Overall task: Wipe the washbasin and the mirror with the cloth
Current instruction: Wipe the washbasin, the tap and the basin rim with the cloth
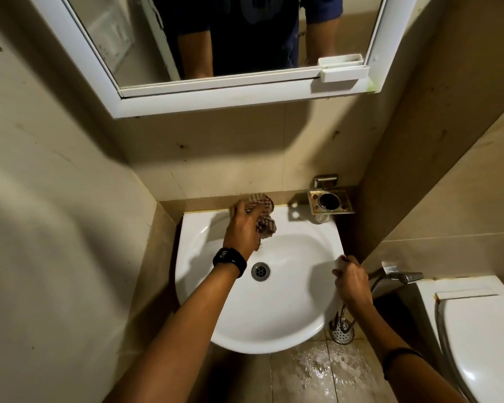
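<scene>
Basin (288, 301) wipe underway: left hand (240, 228) gripping cloth (264, 218), rubbing far rim; right hand (351, 282) curled over right edge, holding nothing. Mirror (245, 39) looks unwiped yet.

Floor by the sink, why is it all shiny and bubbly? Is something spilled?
Yes. Wet, foamy water lies on the floor tiles below the washbasin, beside the round floor drain. Nothing else looks spilled.

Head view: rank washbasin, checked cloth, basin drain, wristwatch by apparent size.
1. White ceramic washbasin
2. Brown checked cloth
3. Black wristwatch and round metal basin drain: alike; the watch sits nearer the camera, so unranked.
</scene>
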